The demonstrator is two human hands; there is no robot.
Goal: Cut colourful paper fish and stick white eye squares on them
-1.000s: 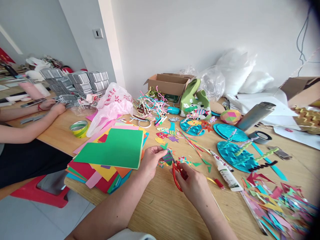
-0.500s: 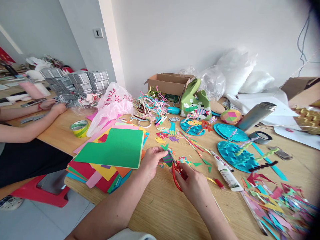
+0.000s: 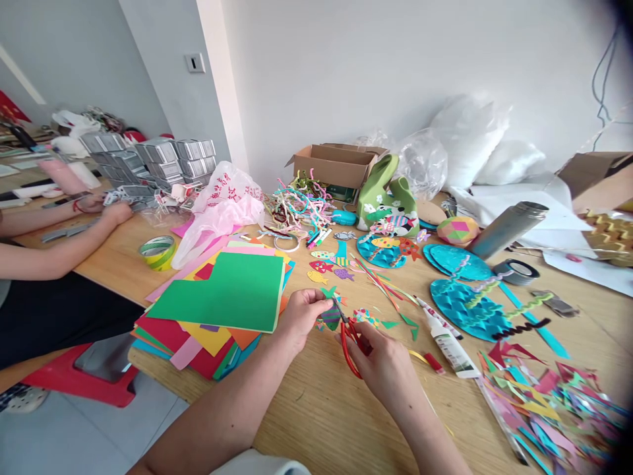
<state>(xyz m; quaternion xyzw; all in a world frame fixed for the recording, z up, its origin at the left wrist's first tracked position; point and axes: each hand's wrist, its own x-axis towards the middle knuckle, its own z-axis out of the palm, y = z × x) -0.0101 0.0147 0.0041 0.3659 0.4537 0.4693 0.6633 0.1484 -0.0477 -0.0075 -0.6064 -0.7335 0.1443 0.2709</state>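
Observation:
My left hand (image 3: 298,318) pinches a small green paper cut-out (image 3: 330,315) just above the wooden table (image 3: 321,415). My right hand (image 3: 384,366) grips red-handled scissors (image 3: 349,344), whose blades point up at the cut-out and touch its edge. Both hands work near the table's front middle. A stack of coloured paper sheets (image 3: 222,300) with a green sheet on top lies just left of my left hand. Small paper fish (image 3: 319,267) lie beyond the hands.
A glue bottle (image 3: 449,346) lies to the right of my hands, with blue paper discs (image 3: 467,307) and a pile of paper scraps (image 3: 548,396) further right. Pipe cleaners (image 3: 299,204), a cardboard box (image 3: 333,165) and a metal flask (image 3: 507,227) stand behind. Another person's arms (image 3: 54,254) rest at the left.
My hands have barely shifted; the paper piece has turned slightly against the scissors. The other person's hands at the left moved a little.

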